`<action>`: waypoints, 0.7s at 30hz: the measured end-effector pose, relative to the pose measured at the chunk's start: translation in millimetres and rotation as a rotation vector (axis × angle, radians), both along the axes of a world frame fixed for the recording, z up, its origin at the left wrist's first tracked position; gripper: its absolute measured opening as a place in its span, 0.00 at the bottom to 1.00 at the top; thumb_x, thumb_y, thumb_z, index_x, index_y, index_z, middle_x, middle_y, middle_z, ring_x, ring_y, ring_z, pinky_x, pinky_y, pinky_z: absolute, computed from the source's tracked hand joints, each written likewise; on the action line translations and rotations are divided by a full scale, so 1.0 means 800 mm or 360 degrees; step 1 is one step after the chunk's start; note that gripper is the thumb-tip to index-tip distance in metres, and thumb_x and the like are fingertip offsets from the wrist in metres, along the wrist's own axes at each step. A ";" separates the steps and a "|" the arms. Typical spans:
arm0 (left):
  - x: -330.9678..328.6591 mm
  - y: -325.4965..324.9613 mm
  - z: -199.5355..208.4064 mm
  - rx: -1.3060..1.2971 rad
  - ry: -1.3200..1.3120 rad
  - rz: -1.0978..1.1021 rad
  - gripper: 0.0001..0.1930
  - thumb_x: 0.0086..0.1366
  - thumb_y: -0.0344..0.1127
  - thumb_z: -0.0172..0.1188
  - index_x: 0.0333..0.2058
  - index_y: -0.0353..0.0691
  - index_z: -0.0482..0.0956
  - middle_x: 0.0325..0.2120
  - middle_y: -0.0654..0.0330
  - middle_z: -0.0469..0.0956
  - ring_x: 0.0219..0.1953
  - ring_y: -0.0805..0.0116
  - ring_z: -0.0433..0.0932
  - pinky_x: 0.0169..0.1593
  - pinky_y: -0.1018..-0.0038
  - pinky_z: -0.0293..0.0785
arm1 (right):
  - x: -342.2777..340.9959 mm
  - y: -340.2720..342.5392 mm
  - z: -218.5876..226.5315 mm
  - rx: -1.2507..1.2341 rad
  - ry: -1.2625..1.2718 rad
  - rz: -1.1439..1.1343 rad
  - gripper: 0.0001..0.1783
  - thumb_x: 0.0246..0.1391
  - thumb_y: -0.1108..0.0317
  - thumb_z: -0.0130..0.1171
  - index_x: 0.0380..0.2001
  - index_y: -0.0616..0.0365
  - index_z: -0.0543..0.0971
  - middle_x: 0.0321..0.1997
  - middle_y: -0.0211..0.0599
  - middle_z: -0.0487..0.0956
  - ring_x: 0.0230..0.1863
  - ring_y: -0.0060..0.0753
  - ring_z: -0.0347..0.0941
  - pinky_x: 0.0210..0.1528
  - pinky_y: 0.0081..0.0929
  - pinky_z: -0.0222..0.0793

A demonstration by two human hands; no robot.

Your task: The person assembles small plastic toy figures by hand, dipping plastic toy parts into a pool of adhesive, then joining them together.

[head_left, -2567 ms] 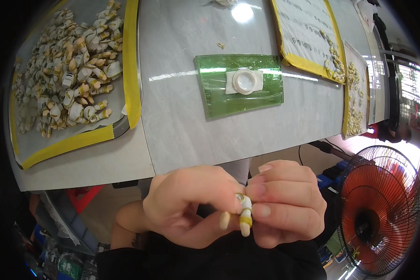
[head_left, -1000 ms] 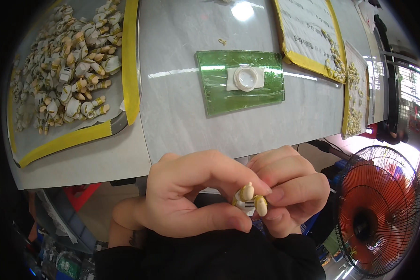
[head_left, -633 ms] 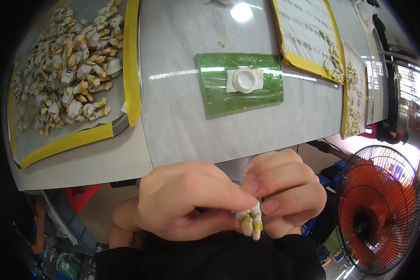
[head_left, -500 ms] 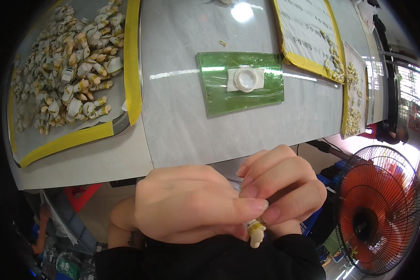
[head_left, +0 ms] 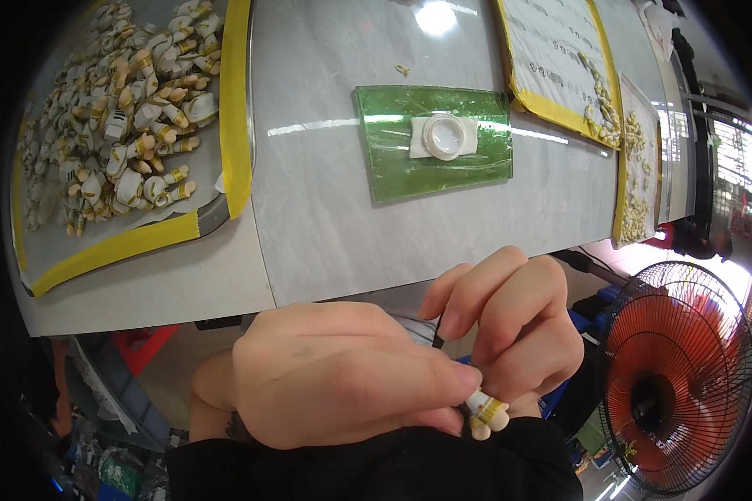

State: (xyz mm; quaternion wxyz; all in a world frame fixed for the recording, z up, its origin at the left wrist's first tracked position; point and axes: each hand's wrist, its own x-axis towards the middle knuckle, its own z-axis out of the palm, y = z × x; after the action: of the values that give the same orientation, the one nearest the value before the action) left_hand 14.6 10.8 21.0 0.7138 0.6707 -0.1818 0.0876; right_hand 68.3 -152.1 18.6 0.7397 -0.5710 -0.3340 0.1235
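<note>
Yellow-edged tray point(head_left: 234, 100) holds small cream pieces point(head_left: 125, 125); left hand point(head_left: 342, 376) and right hand point(head_left: 510, 326) grip clamped on a capsule-like piece point(head_left: 486, 412).

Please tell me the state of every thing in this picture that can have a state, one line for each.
left hand: closed over the small part, fingertips pinching it
right hand: fingers curled, gripping the same part
small cream part with yellow band: held between both hands, end sticking out
pile of parts: loose on yellow-edged tray
white ring: lying flat on green mat
fan: spinning or not, cannot tell

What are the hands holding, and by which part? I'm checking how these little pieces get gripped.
Both hands, left hand and right hand, pinch one small cream piece with a yellow band by its upper end; its lower tip pokes out below the fingers.
</note>
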 end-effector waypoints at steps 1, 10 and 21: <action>0.002 0.001 0.001 0.0068 -0.0027 -0.0051 0.17 0.47 0.31 0.70 0.32 0.35 0.71 0.19 0.55 0.79 0.20 0.65 0.79 0.23 0.78 0.75 | -0.002 0.000 -0.002 0.0032 0.0001 -0.0034 0.07 0.41 0.76 0.64 0.21 0.53 0.75 0.30 0.32 0.68 0.33 0.36 0.70 0.32 0.26 0.69; 0.004 -0.010 -0.003 -0.0061 -0.0081 0.0113 0.18 0.46 0.33 0.71 0.34 0.34 0.73 0.19 0.55 0.79 0.20 0.67 0.78 0.23 0.79 0.73 | 0.002 -0.004 0.002 -0.0013 0.0001 -0.0017 0.07 0.42 0.76 0.64 0.21 0.54 0.74 0.28 0.32 0.65 0.31 0.35 0.69 0.31 0.25 0.68; 0.002 -0.016 -0.023 -0.0687 0.0381 -0.0085 0.10 0.56 0.32 0.64 0.30 0.28 0.78 0.24 0.51 0.79 0.24 0.67 0.78 0.26 0.79 0.73 | 0.004 -0.006 0.000 0.0070 -0.0016 -0.0183 0.11 0.36 0.75 0.69 0.25 0.56 0.77 0.30 0.36 0.73 0.30 0.36 0.72 0.30 0.27 0.71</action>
State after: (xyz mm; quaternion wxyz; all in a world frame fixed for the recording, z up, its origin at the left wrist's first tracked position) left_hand 16.1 -1.8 2.7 0.8590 0.5033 -0.0906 0.0252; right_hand 71.2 -157.2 18.3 0.7564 -0.5734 -0.3069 0.0706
